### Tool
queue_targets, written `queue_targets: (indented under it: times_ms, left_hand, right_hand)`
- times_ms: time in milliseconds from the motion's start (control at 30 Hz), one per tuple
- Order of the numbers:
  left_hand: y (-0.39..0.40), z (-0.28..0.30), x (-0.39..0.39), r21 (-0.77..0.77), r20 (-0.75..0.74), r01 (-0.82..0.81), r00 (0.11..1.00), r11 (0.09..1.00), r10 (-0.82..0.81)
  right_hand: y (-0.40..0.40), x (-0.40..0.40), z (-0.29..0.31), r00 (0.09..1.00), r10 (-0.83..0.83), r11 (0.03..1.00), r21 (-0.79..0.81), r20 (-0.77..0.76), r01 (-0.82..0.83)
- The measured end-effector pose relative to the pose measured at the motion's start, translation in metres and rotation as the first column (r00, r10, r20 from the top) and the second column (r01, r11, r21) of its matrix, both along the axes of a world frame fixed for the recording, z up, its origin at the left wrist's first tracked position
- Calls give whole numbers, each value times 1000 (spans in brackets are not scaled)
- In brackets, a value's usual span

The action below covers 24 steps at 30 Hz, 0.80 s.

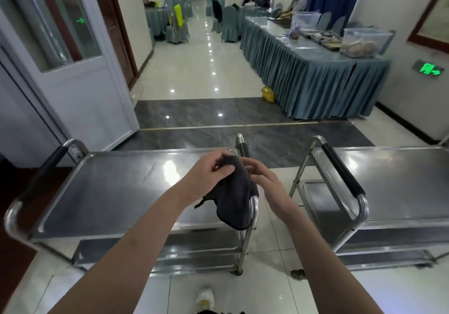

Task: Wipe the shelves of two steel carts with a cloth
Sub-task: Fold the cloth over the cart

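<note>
Two steel carts stand side by side before me. The left cart (109,192) has a shiny top shelf and a lower shelf; the right cart (398,192) is cut off at the frame's right edge. A dark cloth (235,199) hangs above the right end of the left cart's top shelf. My left hand (209,177) pinches its upper edge with thumb and fingers. My right hand (262,180) touches the cloth's right side with curled fingers; part of it sits behind the cloth.
A white door (80,70) stands open at left. A long skirted table (303,70) with plastic bins runs along the right, people sitting behind it. A tiled corridor stretches ahead. My shoe (205,298) shows on the floor below, and a narrow gap separates the carts.
</note>
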<state>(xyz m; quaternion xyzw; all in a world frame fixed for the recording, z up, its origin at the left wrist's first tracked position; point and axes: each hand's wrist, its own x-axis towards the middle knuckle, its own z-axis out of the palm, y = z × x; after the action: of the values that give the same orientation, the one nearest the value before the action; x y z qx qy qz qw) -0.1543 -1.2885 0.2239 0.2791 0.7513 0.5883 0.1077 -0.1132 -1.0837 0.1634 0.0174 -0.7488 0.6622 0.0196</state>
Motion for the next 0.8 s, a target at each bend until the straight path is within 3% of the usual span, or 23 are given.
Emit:
queue_targets:
  times_ms: [100,300,400,567,800]
  left_hand:
    - [12,9,-30,-73,-52,92,994,993,-96]
    - [27,8,-88,-97,-55,129,989,987,-135]
    - [31,6,-115,-61,-50,116,992,991,-119]
    - [23,-11,-168,-157,-148,8,988,988,-32]
    - [22,-46,-211,-336,-221,-151,972,930,78]
  right_hand:
    - [17,-23,3,999,-16,990,140,40,11]
    - [45,-66,-15,990,30,921,380,134,-79]
    - [50,-84,-28,993,-88,882,469,83,39]
    - [70,-112,-33,933,-358,864,392,39,315]
    - [90,-143,-15,894,-448,858,283,0,429]
